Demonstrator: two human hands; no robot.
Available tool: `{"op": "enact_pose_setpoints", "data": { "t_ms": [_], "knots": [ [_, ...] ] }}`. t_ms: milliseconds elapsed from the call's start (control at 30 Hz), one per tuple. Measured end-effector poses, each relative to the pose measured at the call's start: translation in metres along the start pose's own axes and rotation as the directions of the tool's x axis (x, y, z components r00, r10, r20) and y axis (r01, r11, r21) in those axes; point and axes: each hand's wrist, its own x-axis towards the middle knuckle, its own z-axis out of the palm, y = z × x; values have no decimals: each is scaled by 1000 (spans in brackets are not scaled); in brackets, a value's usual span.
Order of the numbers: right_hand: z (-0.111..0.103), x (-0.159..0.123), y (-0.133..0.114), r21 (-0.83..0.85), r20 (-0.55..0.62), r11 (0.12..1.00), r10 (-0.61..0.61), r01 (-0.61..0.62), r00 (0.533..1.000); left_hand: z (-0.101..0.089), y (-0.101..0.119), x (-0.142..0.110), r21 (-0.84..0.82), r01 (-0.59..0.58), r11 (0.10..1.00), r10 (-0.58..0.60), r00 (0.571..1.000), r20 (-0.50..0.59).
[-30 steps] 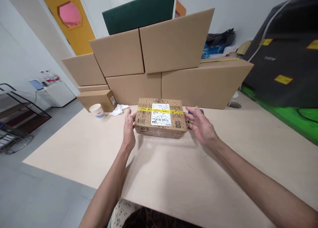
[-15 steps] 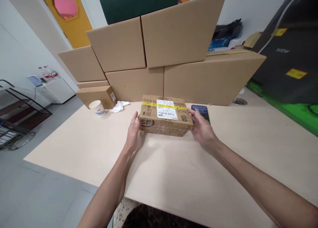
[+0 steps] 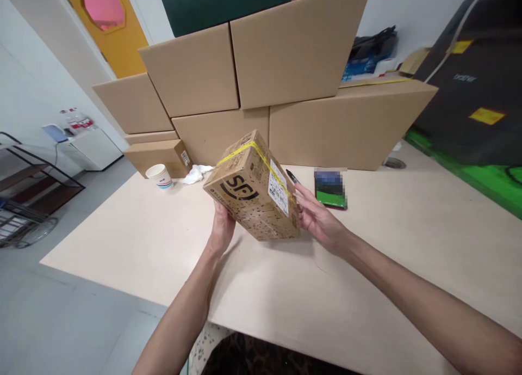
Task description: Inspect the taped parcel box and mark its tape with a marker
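Observation:
A brown cardboard parcel box (image 3: 255, 209) with a large "SF" print, dark speckles, yellow tape and a white label is tilted above the table, its left end raised and its lower right end close to the tabletop. My left hand (image 3: 223, 225) grips it from below at the raised end; most of those fingers are hidden. My right hand (image 3: 320, 217) is closed on the right end, by the label. Just past the right fingertips is a dark pen-like object (image 3: 291, 176); whether the hand touches it I cannot tell. A phone (image 3: 331, 196) lies right of the box.
Large cardboard boxes (image 3: 302, 54) are stacked along the table's (image 3: 122, 244) back edge. A paper cup (image 3: 159, 176), crumpled white tissue (image 3: 196, 174) and a smaller box (image 3: 157, 154) stand at the left. A dark covered object (image 3: 468, 103) is at the far right.
The parcel box has gone from level to tilted, its left end lifted by my left hand, which is now underneath it. The pen-like object and more of the phone have come into view.

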Motion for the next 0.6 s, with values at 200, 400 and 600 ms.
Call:
{"op": "enact_pose_setpoints", "data": {
  "t_ms": [200, 400, 600],
  "knots": [
    [4, -10, -7, -37, 127, 997, 70, -65, 990, -2, -10, -6, -36, 240, 970, -237, 969, 70],
    [-2, -9, -13, -114, 137, 993, 39, -24, 990, -1, 6, 2, -137, 279, 950, -286, 958, -33],
    [0, -11, -13, -259, 100, 962, -66, 90, 993, -4, 13, 7, -189, 362, 913, -381, 921, -76]
  ]
}}
